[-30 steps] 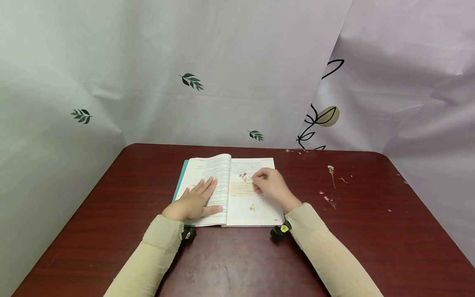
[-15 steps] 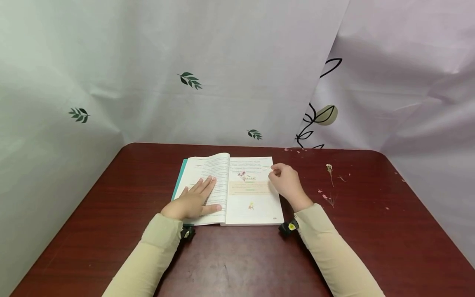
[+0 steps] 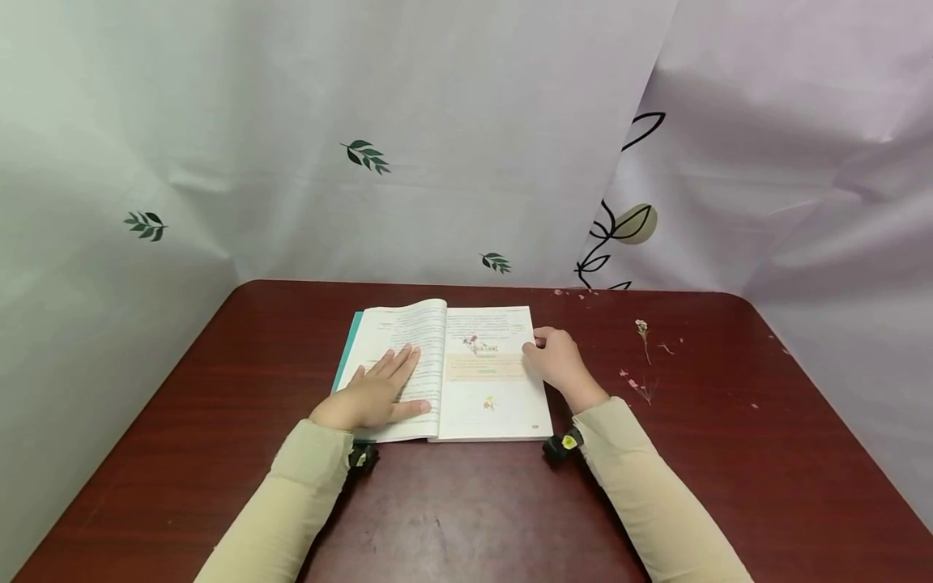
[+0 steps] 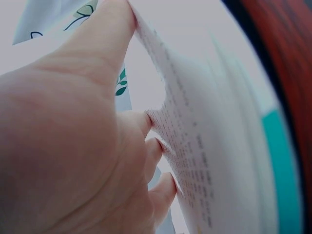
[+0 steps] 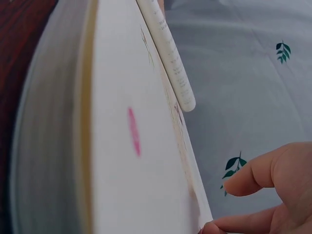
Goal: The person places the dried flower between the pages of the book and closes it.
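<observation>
An open book (image 3: 503, 421) with a teal cover edge lies on the dark red table. My left hand (image 3: 372, 398) rests with spread fingers on its left page (image 3: 389, 324); the left wrist view shows the fingertips (image 4: 168, 184) against the printed sheet. At the outer edge of the right page is my right hand (image 3: 561, 362), its thumb and forefinger apart in the right wrist view, the forefinger's tip (image 5: 210, 227) right at the paper's edge. Small pink flowers (image 3: 470, 341) show on the right page, with a yellow-and-red flower (image 3: 489, 402) lower down.
Right of the book lie a pale dried flower sprig (image 3: 643, 330) and a pink sprig (image 3: 636, 384). Loose petals (image 3: 581, 296) are scattered along the table's back edge. A white curtain (image 3: 437, 210) with leaf prints hangs behind the table (image 3: 474, 518).
My right hand has moved right, from over the right page to its outer edge, and its thumb and forefinger have parted. My left hand stays on the left page. The view has shifted slightly.
</observation>
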`<action>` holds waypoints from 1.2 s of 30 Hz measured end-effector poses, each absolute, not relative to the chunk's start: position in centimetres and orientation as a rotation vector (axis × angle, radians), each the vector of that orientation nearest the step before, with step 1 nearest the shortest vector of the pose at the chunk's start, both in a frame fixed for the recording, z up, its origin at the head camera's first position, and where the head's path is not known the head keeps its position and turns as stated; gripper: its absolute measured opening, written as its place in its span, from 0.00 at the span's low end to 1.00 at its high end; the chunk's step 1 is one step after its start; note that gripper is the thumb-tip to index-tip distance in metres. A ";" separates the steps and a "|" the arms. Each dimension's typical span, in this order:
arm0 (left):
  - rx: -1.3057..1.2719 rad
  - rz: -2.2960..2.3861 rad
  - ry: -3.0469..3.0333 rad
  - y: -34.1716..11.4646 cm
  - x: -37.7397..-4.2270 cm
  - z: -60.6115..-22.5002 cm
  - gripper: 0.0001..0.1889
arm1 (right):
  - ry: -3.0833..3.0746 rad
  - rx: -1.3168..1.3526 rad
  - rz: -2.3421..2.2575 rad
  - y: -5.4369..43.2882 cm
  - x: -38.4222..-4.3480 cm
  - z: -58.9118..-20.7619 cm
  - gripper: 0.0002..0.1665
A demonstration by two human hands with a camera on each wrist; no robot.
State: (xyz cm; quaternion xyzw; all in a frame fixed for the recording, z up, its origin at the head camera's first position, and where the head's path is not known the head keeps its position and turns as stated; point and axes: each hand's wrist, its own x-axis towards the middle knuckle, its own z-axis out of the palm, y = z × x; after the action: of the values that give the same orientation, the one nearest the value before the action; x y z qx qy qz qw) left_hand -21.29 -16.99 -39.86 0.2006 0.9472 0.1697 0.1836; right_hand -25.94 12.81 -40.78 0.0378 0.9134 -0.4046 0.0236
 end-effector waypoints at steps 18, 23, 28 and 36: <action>0.558 0.505 2.675 -17.3 -21.0 -39.9 0.50 | 2.891 0.038 -1.314 12.9 -25.5 -39.9 0.27; 0.562 0.494 2.681 -17.2 -21.3 -40.2 0.49 | 2.892 0.042 -1.377 13.1 -25.5 -39.5 0.29; 0.562 0.490 2.682 -17.2 -21.3 -40.2 0.49 | 2.848 -0.089 -1.497 12.9 -25.3 -38.9 0.26; 0.583 0.484 2.690 -17.3 -21.5 -40.3 0.49 | 2.657 -0.316 -1.807 11.8 -24.2 -37.7 0.21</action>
State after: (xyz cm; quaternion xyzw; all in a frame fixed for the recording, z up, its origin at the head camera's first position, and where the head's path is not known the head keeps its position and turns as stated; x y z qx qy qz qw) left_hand -21.47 -17.26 -40.26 0.2056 0.9481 0.1705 0.1726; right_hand -24.22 11.78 -37.73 -0.0979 0.8221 -0.5592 -0.0436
